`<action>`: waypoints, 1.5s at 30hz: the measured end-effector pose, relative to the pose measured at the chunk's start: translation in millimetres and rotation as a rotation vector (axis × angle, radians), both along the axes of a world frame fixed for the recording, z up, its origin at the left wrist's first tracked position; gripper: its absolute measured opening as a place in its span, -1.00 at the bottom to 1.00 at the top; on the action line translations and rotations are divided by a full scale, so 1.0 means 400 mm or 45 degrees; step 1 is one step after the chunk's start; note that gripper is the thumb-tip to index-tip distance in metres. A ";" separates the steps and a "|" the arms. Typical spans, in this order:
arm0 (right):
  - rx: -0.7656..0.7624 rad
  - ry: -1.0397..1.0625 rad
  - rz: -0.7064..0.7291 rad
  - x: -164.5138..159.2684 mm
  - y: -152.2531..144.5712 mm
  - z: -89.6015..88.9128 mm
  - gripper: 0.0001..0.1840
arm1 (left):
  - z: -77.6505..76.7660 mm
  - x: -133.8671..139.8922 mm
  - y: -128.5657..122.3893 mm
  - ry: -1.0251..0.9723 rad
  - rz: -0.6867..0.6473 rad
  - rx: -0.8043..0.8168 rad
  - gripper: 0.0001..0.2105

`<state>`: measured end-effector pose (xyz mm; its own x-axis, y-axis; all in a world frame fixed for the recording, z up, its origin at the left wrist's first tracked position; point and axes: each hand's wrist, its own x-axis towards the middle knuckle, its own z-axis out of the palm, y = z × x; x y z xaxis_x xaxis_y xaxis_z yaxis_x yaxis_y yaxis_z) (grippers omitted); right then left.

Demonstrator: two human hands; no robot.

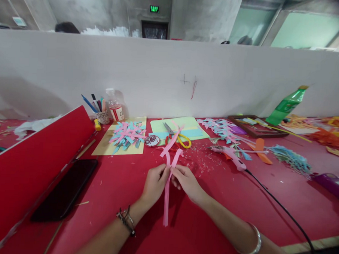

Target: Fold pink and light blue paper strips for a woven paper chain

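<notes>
Both my hands meet over the middle of the red table. My left hand (pixel 156 180) pinches a pink paper strip (pixel 166 201) between thumb and fingers. From the other side, my right hand (pixel 185 180) grips the same strip, fingertips almost touching the left ones. The strip's long tail hangs down below the hands, and its upper part splits into folded ends that stick up. Just beyond lie scissors (pixel 184 141) with yellow handles, their blades pointing to the back left, with red handles of another tool partly hidden under them.
Pink and blue paper strips (pixel 127 134) are piled on a beige sheet (pixel 101 148). A pink glue gun (pixel 232 156) with a black cord lies at right. A phone (pixel 65 190) rests at left beside a red board (pixel 44 166). A green bottle (pixel 287 106) leans at the back right.
</notes>
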<state>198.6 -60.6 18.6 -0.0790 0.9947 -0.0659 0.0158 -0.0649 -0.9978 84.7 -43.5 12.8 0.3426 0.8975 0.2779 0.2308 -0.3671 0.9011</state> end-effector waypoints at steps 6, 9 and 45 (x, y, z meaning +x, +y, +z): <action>0.023 -0.007 0.024 -0.001 -0.003 -0.001 -0.70 | 0.001 -0.002 0.002 -0.038 0.087 -0.016 -0.67; 0.043 0.015 -0.009 -0.001 -0.002 -0.004 -0.70 | -0.002 0.000 0.005 -0.050 0.099 -0.068 -0.67; 0.094 -0.152 0.005 0.003 -0.005 0.002 -0.68 | 0.008 0.005 -0.004 -0.118 0.129 -0.109 -0.66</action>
<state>199.8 -62.7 19.4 -0.0784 0.9969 -0.0021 0.1350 0.0086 -0.9908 86.8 -44.9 15.8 0.2257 0.9478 0.2253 0.1774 -0.2674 0.9471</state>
